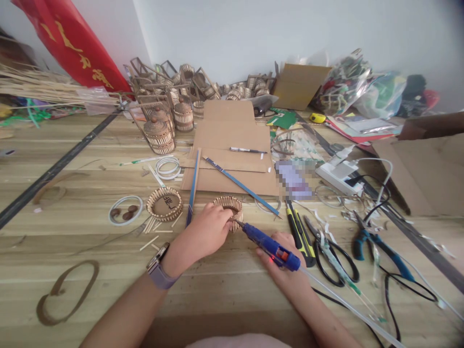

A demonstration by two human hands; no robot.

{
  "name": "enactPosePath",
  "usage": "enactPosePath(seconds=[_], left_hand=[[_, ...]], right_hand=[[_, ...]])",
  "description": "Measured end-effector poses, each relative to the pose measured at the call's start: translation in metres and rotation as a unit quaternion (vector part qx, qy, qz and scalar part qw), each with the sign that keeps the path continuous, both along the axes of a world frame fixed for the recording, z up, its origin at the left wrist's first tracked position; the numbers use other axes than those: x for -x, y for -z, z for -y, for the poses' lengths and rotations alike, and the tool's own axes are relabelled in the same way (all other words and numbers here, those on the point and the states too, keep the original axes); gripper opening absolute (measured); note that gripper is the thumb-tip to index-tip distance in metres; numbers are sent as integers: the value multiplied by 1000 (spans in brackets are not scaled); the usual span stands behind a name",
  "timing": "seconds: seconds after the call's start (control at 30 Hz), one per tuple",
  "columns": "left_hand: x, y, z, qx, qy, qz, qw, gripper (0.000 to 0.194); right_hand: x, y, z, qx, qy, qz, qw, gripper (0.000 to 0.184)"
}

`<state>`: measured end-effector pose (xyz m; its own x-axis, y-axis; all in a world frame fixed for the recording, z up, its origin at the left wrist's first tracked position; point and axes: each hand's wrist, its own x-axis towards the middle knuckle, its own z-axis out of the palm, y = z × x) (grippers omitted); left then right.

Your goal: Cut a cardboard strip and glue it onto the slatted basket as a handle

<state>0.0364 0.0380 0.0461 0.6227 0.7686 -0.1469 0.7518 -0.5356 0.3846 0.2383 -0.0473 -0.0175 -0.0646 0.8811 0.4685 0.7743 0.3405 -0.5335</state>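
My left hand (209, 227) is closed on the near rim of a small round basket (232, 202) made of short wooden sticks, with some fingers inside it. A blue hot glue gun (270, 245) is gripped in my right hand (281, 261); its nozzle points left and meets the basket's near right side by my left fingertips. A small red light glows on the gun, and a long clear glue stick (344, 299) trails from its back. Left of my left hand lies a second stick ring (164, 205) with a printed base, among loose short sticks (155, 227).
Blue-marked strips (241, 186) lie on cardboard sheets (232, 140). To the right are a utility knife (300, 234), scissors (329, 256), pliers (380, 246) and a power strip (342, 176) with cords. Finished baskets (159, 133) stand at the back left. A white ring (125, 210) surrounds brown knobs.
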Motion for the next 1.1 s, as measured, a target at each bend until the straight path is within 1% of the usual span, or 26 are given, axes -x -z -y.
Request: enactPosePath(seconds=[0.23, 0.4, 0.57, 0.8, 0.9, 0.97, 1.03, 1.07, 1.1], left_hand=[[1, 3, 0, -12, 1, 4, 1000, 19], [1, 1, 0, 1, -1, 9, 1000, 18], [0, -2, 0, 1, 3, 1, 1000, 19], [2, 0, -1, -10, 6, 5, 1000, 18], [3, 2, 0, -16, 9, 5, 1000, 18], [4, 5, 0, -34, 7, -2, 999, 19], [4, 10, -1, -64, 3, -20, 998, 22], [5, 13, -1, -78, 0, -31, 996, 23], [6, 17, -1, -90, -4, -39, 995, 23]], right_hand=[[-1, 1, 0, 3, 3, -1, 1000, 33], [0, 0, 1, 13, 5, 4, 1000, 34], [-1, 0, 0, -4, 3, 0, 1000, 32], [0, 1, 0, -16, 10, 12, 1000, 29], [-3, 4, -2, -20, 31, 9, 999, 32], [-7, 6, -6, -6, 66, -23, 998, 31], [-14, 7, -12, 36, 116, -104, 987, 29], [-17, 6, -15, 75, 137, -161, 975, 29], [-20, 4, -18, 125, 151, -224, 955, 30]])
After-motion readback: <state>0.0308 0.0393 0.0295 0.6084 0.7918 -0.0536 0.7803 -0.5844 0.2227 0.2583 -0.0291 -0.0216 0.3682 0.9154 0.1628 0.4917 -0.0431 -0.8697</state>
